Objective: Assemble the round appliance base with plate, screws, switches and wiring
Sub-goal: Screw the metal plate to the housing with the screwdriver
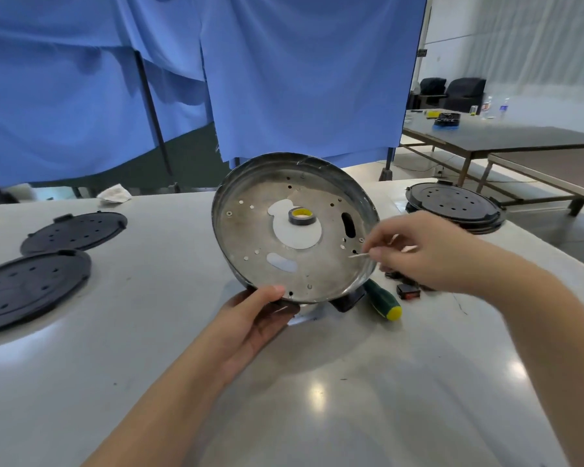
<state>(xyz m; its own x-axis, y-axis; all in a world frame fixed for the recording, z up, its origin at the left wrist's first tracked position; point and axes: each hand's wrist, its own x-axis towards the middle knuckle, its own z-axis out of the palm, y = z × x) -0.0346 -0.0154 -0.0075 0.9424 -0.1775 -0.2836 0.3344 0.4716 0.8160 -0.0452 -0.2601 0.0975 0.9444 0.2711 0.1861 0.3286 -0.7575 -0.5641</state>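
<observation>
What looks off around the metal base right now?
One oddity: a crumpled white cloth or paper lies at the table's far edge. Otherwise the left hand tilts the metal base upright while the right hand pinches a screw.

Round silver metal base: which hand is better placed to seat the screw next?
Right. The right hand already pinches a small silver screw beside the holes, while the left hand grips the tilted round silver metal base at its lower rim.

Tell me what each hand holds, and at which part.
The left hand holds the tilted metal base by its lower rim. The right hand pinches a small screw at one end, pointing at the base.
</observation>
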